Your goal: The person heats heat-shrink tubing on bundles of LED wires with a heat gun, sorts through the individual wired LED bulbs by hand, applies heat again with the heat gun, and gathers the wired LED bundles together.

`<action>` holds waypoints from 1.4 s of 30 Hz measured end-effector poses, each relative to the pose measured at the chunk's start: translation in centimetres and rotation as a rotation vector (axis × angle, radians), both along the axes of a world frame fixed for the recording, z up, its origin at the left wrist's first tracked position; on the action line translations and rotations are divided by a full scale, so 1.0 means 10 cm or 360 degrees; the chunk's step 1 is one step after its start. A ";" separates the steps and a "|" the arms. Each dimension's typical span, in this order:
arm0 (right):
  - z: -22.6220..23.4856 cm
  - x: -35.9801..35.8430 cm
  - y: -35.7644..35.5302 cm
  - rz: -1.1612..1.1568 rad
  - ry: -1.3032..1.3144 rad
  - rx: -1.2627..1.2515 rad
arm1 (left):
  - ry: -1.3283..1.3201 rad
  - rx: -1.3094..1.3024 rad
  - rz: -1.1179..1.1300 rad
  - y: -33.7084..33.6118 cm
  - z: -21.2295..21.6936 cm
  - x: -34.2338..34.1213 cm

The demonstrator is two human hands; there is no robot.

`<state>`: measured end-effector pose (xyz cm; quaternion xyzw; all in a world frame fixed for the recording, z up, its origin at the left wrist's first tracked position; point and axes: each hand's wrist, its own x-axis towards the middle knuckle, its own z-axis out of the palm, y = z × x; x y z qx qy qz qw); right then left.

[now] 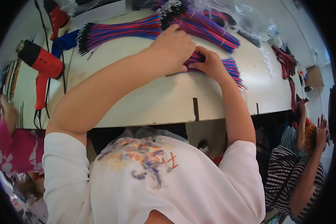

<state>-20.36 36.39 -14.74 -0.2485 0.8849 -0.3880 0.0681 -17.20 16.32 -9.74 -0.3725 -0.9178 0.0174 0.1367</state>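
Hands on a wire bundle at mid-worktop

Wires, thin and plastic-coated in red and blue, form a small flat bundle (227, 67) lying on the pale, smooth worktop (156, 100). The left hand (173, 48) presses down on the bundle's near end, fingers curled shut over it. The right hand (211, 63) touches the left, fingers closed on the same wires, which fan out beyond it. Behind the bundle lie two longer sheaves of red and blue wires with black tips (119, 31), reaching to the far edge. Left of the bundle, well apart, a red and black plastic heat gun (41, 61) rests near the worktop's left edge. Between the bundle and the near edge the surface is bare, broken by a dark slot (195, 108).
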 end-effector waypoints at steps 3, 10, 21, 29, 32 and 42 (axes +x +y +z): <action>-0.06 0.01 -0.05 0.0018 0.0126 0.0071 | -0.0413 -0.0148 0.0198 0.11 -0.12 -0.19; 0.23 0.46 -0.06 -0.0007 0.1350 0.0289 | -0.0792 -0.0032 0.0354 0.09 -0.07 -0.26; 0.01 0.70 -0.10 0.0023 0.0558 0.0518 | -0.0795 -0.0102 0.0185 0.13 0.12 -0.36; 0.05 0.55 -0.16 -0.0031 0.0390 0.0692 | -0.0071 0.0011 0.0276 0.22 -0.09 -0.09; -0.04 0.52 -0.14 -0.0038 0.0436 0.0568 | -0.0066 0.0222 0.0265 0.16 -0.06 -0.07; -0.10 0.31 -0.17 -0.0058 0.0508 0.0499 | -0.1362 0.1614 0.0354 -0.59 0.17 0.16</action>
